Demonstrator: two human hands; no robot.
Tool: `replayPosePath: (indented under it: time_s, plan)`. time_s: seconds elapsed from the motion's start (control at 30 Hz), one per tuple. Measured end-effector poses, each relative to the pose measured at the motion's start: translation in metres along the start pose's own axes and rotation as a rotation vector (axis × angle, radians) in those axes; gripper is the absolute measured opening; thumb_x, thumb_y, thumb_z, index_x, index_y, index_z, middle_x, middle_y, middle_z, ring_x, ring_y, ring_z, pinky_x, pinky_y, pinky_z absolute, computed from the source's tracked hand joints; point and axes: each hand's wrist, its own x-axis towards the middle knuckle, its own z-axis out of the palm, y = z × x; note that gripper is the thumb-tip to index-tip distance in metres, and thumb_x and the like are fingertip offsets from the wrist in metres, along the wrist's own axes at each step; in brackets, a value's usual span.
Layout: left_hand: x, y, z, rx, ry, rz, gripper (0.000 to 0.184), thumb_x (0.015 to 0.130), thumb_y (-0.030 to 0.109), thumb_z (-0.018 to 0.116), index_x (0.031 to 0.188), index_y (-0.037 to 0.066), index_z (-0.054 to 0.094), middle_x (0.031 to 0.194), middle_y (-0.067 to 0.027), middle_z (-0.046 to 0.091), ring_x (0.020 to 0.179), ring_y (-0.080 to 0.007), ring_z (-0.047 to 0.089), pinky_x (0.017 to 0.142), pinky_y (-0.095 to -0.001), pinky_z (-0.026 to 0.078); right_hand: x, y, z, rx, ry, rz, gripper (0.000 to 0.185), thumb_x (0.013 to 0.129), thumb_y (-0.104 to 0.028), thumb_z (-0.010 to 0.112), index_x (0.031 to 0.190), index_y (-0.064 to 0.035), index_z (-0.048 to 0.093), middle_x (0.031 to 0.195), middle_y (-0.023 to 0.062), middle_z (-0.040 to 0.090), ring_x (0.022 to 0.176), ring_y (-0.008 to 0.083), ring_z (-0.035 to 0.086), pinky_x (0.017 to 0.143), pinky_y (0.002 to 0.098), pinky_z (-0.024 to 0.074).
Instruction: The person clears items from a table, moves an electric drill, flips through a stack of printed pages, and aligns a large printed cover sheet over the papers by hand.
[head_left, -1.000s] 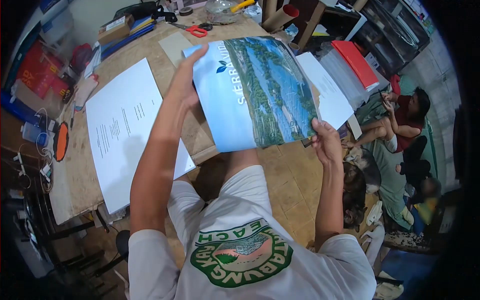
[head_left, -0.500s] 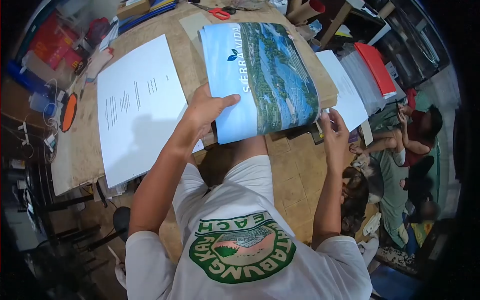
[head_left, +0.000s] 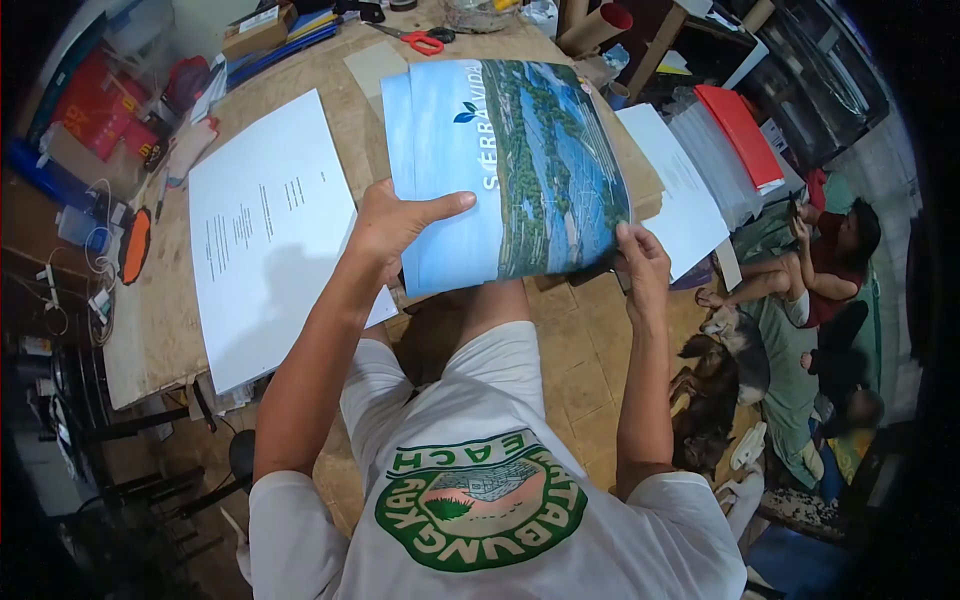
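Note:
Between my hands is a glossy brochure (head_left: pixel 560 170) marked "SIERRA VIDA", with pale blue at its left and an aerial landscape picture at its right. It lies slightly bowed over the table's front edge. My left hand (head_left: pixel 398 225) grips its left side, thumb on top and the fingers underneath, mostly hidden. At the lower right corner, my right hand (head_left: pixel 643 262) pinches the brochure between thumb and fingers. Left of it, a stack of white printed sheets (head_left: pixel 270 230) rests on the table. Another white printed sheet (head_left: pixel 680 190) lies to the right of the brochure.
The wooden table (head_left: pixel 150 330) holds red-handled scissors (head_left: pixel 425 40) at the back and an orange-black object (head_left: pixel 136 245) at the left. A red folder (head_left: pixel 738 135) tops plastic sleeves at right. A person (head_left: pixel 840 240) sits beyond; dogs (head_left: pixel 715 390) lie on the floor.
My right hand has shifted slightly left and down, and its fingers have closed on the brochure's corner. The left hand keeps its grip. The view has tilted a little.

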Motion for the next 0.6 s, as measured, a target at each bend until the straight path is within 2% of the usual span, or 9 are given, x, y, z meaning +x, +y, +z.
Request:
replayPosePath:
  time_s: [0.03,0.13,0.23,0.27,0.37,0.4,0.43,0.5,0.6]
  plan:
    - [0.002,-0.003,-0.001,0.020,0.006,0.025,0.056,0.077,0.010,0.082,0.123,-0.007,0.055,0.110,-0.0189,0.067,0.096,-0.0263,0.069,0.084,-0.0392,0.058,0.002,0.003,-0.003,0.007,-0.033,-0.038,0.020,0.088,-0.022,0.075,0.096,-0.0059,0.067,0.080,-0.0035,0.063,0.066,0.0034,0.051,0.058,0.0174,0.0351]
    - [0.003,-0.003,-0.001,-0.009,0.045,0.000,0.052,0.084,0.019,0.076,0.124,-0.007,0.055,0.109,-0.0175,0.068,0.095,-0.0250,0.069,0.083,-0.0381,0.058,0.001,-0.003,-0.008,0.063,-0.087,-0.036,0.015,0.089,-0.021,0.074,0.091,-0.0077,0.066,0.075,-0.0055,0.061,0.062,0.0020,0.048,0.057,0.0161,0.0339]
    - [0.011,-0.013,-0.012,-0.125,0.072,-0.032,0.047,0.093,0.027,0.067,0.124,-0.006,0.055,0.109,-0.0154,0.068,0.094,-0.0231,0.068,0.082,-0.0367,0.057,-0.001,-0.023,-0.019,0.045,-0.047,0.038,0.012,0.089,-0.018,0.072,0.091,-0.0079,0.066,0.076,-0.0054,0.061,0.063,0.0016,0.049,0.057,0.0161,0.0346]
    - [0.014,-0.015,-0.017,-0.185,0.071,-0.027,0.046,0.097,0.030,0.062,0.124,-0.006,0.055,0.109,-0.0144,0.068,0.093,-0.0221,0.068,0.082,-0.0357,0.057,0.006,-0.024,-0.028,0.074,-0.015,0.032,0.011,0.089,-0.015,0.072,0.093,-0.0066,0.066,0.078,-0.0046,0.062,0.066,0.0031,0.053,0.059,0.0169,0.0385]
    - [0.015,-0.016,-0.023,-0.186,0.050,0.011,0.041,0.099,0.027,0.057,0.124,-0.005,0.055,0.109,-0.0137,0.067,0.094,-0.0208,0.067,0.084,-0.0338,0.055,0.031,-0.037,-0.050,0.029,0.000,-0.034,0.011,0.088,-0.014,0.072,0.094,-0.0057,0.068,0.081,-0.0036,0.063,0.069,0.0057,0.056,0.063,0.0193,0.0428]
    - [0.019,-0.019,-0.030,-0.188,0.043,0.023,0.040,0.100,0.026,0.057,0.124,-0.005,0.055,0.110,-0.0139,0.067,0.095,-0.0205,0.067,0.085,-0.0330,0.055,0.042,-0.042,-0.062,-0.045,-0.058,-0.025,0.014,0.087,-0.015,0.072,0.096,-0.0045,0.069,0.082,-0.0028,0.064,0.072,0.0082,0.057,0.069,0.0220,0.0457]
    - [0.021,-0.018,-0.030,-0.188,0.042,0.032,0.039,0.100,0.025,0.056,0.124,-0.005,0.055,0.111,-0.0142,0.067,0.096,-0.0201,0.066,0.086,-0.0323,0.054,0.054,-0.051,-0.077,-0.048,-0.022,-0.041,0.014,0.087,-0.015,0.072,0.096,-0.0045,0.069,0.082,-0.0028,0.064,0.072,0.0082,0.057,0.069,0.0220,0.0457]
    - [0.020,-0.020,-0.032,-0.182,0.026,0.042,0.036,0.101,0.023,0.054,0.123,-0.005,0.056,0.111,-0.0136,0.067,0.096,-0.0195,0.066,0.086,-0.0315,0.054,0.074,-0.064,-0.095,-0.180,-0.128,0.037,0.016,0.087,-0.017,0.074,0.095,-0.0044,0.070,0.084,-0.0028,0.065,0.075,0.0074,0.058,0.071,0.0214,0.0457]
    - [0.024,-0.026,-0.030,-0.157,0.045,0.060,0.033,0.101,0.019,0.052,0.124,-0.004,0.056,0.111,-0.0115,0.067,0.094,-0.0175,0.066,0.086,-0.0301,0.053,0.107,-0.076,-0.134,-0.405,-0.097,-0.047,0.021,0.085,-0.020,0.077,0.096,-0.0040,0.071,0.085,-0.0024,0.067,0.075,0.0065,0.058,0.070,0.0209,0.0454]
